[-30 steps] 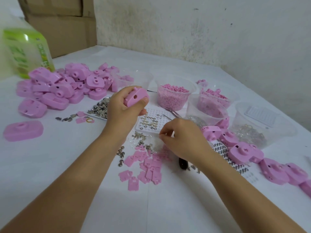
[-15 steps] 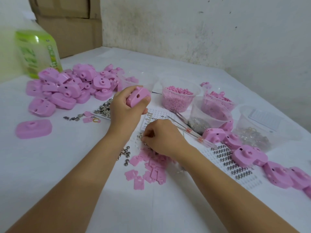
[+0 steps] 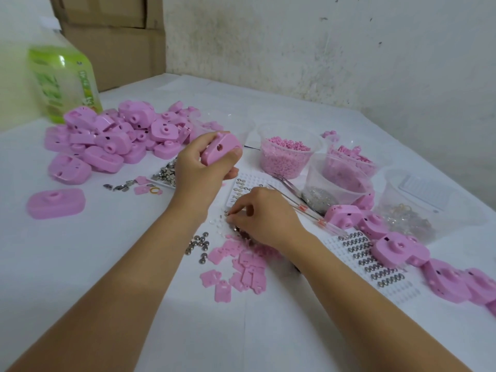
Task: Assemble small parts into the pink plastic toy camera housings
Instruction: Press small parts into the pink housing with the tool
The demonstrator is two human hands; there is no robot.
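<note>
Left hand (image 3: 199,171) grips pink housing (image 3: 220,151); right hand (image 3: 264,217) pinches metal bits (image 3: 228,214); tweezers (image 3: 288,184) near.

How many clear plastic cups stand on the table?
5: pink-pellet cup, pink-parts cup behind it, metal-parts cup in front, ring cup far right, faint cup behind the left hand. More may be hidden.
</note>
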